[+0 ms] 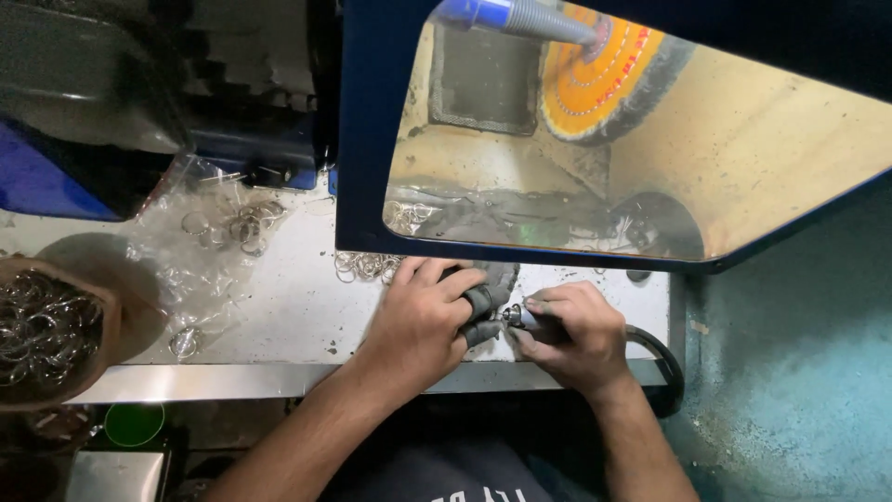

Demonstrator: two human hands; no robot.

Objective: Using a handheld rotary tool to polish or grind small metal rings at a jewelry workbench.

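Observation:
My left hand has grey cloth covers on its fingertips and grips a dark cloth pad at the front of a white workbench. My right hand is closed around a small shiny metal piece, whose tip touches the covered fingers of my left hand. Both hands meet just below the blue frame of a polishing booth. An orange and yellow buffing wheel on a blue spindle sits inside, above my hands.
A brown bowl full of metal rings stands at the left. Clear plastic bags with rings lie on the bench, and loose rings lie by the booth's edge. A green lid is below the bench; a teal wall at right.

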